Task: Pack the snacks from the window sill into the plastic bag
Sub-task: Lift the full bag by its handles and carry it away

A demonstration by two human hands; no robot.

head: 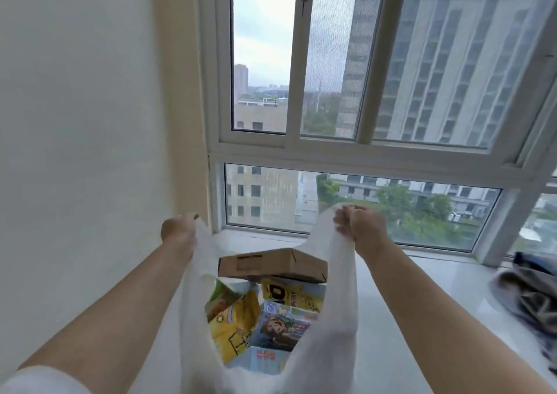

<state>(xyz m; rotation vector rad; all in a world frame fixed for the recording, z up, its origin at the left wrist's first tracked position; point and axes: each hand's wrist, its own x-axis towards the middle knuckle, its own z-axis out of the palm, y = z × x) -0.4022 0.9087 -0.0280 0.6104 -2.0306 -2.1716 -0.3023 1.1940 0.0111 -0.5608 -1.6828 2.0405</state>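
A white plastic bag [334, 309] hangs open over the white window sill [391, 297]. My left hand [177, 231] grips its left handle and my right hand [358, 221] grips its right handle, pulling the mouth wide. Inside lie a yellow snack packet [232, 324], a yellow-and-blue packet [292, 295], a cartoon-printed packet [283, 327] and a light-blue packet [262, 359] at the bottom. A brown cardboard box [271, 262] lies across the bag's far rim; I cannot tell whether it sits inside the bag or behind it on the sill.
A large white-framed window [361, 152] rises just beyond the sill. A cream wall [90, 122] closes off the left side. Crumpled dark clothing [530, 288] lies on the sill at the far right.
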